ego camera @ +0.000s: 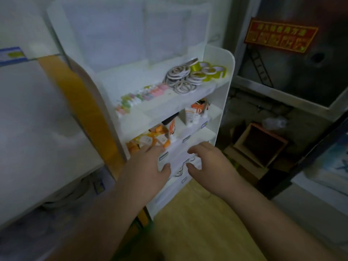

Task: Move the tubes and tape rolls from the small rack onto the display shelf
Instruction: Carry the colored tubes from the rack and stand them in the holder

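A white tiered rack point(223, 102) stands in front of me. Its top tier holds a heap of white tape rolls point(181, 78) and yellow tape rolls point(211, 71), with small pastel items point(140, 98) to their left. White and orange tubes point(194, 113) stand on the second tier, and orange-capped tubes point(150, 140) fill the third. My left hand point(148, 164) and my right hand point(205, 161) reach toward a lower tier with fingers spread and loosely curved, holding nothing. A few thin rings point(180, 170) lie between them; the picture is blurred.
A large white unit with a yellow strip point(81, 102) stands to the left. On the right are a dark cabinet with a red sign point(280, 36), a black ladder-like rack point(260, 66) and an open brown box point(261, 146) on the floor. The floor point(197, 223) below is wooden.
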### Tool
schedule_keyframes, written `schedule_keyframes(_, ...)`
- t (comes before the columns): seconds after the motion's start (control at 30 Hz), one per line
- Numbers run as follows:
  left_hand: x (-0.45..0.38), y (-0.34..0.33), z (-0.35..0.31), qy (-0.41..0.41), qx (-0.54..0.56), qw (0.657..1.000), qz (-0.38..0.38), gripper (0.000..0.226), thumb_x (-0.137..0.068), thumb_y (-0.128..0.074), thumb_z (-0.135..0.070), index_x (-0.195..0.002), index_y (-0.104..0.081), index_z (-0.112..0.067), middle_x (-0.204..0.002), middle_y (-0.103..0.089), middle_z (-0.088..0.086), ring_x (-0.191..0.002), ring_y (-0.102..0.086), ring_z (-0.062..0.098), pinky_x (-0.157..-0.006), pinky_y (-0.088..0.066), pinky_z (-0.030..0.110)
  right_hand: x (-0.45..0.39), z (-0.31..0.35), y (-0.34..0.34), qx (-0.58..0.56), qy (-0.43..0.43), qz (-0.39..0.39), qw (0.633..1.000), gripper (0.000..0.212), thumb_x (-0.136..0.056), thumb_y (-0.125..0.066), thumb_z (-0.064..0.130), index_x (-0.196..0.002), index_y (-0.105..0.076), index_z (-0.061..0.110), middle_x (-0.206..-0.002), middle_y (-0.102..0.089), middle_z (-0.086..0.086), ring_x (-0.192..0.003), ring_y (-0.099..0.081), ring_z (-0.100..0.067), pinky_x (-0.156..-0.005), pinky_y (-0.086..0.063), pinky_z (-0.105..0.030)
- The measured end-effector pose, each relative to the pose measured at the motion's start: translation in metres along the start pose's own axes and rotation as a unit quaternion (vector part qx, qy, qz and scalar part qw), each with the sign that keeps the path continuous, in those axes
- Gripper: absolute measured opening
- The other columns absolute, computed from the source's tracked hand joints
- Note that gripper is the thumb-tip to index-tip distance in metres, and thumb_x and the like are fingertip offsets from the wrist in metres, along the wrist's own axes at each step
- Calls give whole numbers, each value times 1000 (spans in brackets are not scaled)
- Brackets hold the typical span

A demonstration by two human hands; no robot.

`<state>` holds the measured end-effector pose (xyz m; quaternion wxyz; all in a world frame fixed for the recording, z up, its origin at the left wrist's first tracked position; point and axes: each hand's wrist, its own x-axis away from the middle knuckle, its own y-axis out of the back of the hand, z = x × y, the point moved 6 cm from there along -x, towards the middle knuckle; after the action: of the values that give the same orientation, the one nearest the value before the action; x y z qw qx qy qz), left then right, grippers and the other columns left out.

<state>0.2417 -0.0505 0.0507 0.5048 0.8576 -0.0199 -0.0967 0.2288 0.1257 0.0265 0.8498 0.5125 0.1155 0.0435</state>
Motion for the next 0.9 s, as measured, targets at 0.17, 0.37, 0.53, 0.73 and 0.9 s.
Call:
schedule_keyframes(0.17, -46, -24, -6, -2, 3, 1000, 6, 44, -91, -57, -42, -133, -52, -29, -127, -53, -10, -114, -53, 13, -91, -49, 34, -26, -30, -2, -7, -2, 2, 1000, 37, -92, -60, 40, -127, -56, 30, -127, -53, 11, -111, -53, -9, -92, -50, -29)
schedule_keyframes(0.37, -131, -41, 9, 11, 23, 1000, -18, 38, -89, -58, -45, -125, -54, -34, -117, -56, -13, -104, -55, 11, -86, -52, 34, -105, -56, -6, 18, 5, 20, 1000, 36, -94, -57, 42, -128, -55, 31, -126, -53, 13, -112, -53, -8, -92, -48, -25)
schedule_keyframes(0.53, -202, -35, 31, 37, 0, 999, -38, 36, -90, -56, -46, -122, -57, -30, -116, -56, -6, -107, -54, 17, -86, -50, 34, -194, -63, -9, 33, 21, 29, 999, 37, -93, -59, 41, -127, -57, 28, -124, -55, 9, -111, -54, -11, -90, -49, -28)
schedule_keyframes(0.73, -252, -34, 57, 70, -8, 995, -64, 47, -90, -53, -44, -134, -51, -30, -130, -50, -8, -123, -40, 15, -98, -39, 29, -282, -70, -28, 32, 34, 61, 997, 35, -92, -60, 37, -124, -60, 23, -119, -57, 5, -108, -56, -14, -88, -50, -30)
schedule_keyframes(0.9, -285, -44, 77, 102, -19, 992, -72, 43, -90, -55, -41, -131, -54, -29, -129, -50, -7, -120, -41, 14, -98, -36, 27, -367, -83, -48, 28, 29, 66, 997, 40, -93, -58, 38, -129, -58, 19, -121, -60, -2, -102, -61, -18, -85, -52, -34)
